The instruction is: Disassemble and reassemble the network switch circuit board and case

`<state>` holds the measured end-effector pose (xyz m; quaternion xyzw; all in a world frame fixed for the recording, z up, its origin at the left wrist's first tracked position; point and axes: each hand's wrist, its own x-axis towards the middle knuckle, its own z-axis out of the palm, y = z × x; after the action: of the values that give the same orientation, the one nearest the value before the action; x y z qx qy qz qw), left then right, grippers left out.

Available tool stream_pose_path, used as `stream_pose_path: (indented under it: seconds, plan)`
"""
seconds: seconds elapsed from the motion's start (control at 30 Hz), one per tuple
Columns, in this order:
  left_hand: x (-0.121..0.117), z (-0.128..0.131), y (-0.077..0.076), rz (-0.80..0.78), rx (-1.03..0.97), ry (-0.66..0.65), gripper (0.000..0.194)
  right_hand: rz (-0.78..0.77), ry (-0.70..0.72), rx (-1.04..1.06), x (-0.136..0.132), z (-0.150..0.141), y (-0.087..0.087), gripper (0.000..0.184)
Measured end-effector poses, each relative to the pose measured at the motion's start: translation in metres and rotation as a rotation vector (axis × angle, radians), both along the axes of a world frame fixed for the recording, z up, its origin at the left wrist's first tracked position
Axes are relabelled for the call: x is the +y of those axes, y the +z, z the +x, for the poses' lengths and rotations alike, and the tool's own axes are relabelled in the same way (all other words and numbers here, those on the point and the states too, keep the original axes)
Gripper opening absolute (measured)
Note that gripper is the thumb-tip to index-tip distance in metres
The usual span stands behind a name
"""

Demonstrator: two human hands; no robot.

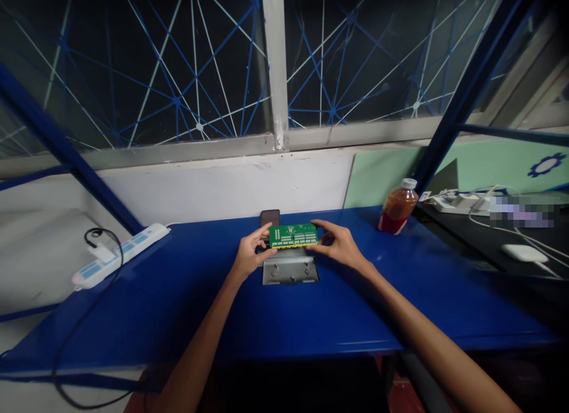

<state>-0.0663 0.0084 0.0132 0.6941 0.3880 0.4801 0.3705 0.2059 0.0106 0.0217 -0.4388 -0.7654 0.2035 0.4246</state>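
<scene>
Holds circuit board (293,236) between left grip (248,252) and right grip (341,245), near grey casing (291,271); has room toward surface's (329,318) near edge (373,348), dark slab (271,217) behind, bottle (397,210) to right.

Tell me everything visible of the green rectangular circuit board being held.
The green rectangular circuit board looks thin and stiff, with rows of pale, silvery components or markings on its visible face and a yellow strip along its near edge. Its long sides run left to right. The bare left grip holds one short end, the bare right grip the other. It overlaps the far part of a grey rectangular metallic-looking panel in view; whether they touch is unclear.
</scene>
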Motion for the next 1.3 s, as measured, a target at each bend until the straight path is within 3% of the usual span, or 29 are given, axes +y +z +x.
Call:
stream_pose_path:
  seconds: [0.13, 0.33, 0.73, 0.93, 1.3]
  plan:
    - [-0.002, 0.003, 0.004, 0.042, -0.022, 0.0, 0.071, -0.121, 0.015, 0.053, -0.002, -0.003, 0.002, 0.065]
    - [-0.006, 0.004, 0.008, 0.132, 0.112, 0.074, 0.042, -0.226, 0.033, 0.145, -0.005, -0.005, 0.003, 0.061]
    - [-0.006, 0.008, 0.008, 0.028, 0.118, 0.205, 0.03, -0.358, 0.155, 0.33, -0.005, -0.009, 0.002, 0.045]
    - [-0.008, 0.009, 0.008, 0.024, 0.126, 0.203, 0.043, -0.368, 0.196, 0.38, -0.002, -0.009, -0.003, 0.045]
    - [-0.007, 0.006, 0.006, -0.137, -0.005, 0.171, 0.045, -0.404, 0.263, 0.341, -0.004, -0.008, -0.001, 0.041]
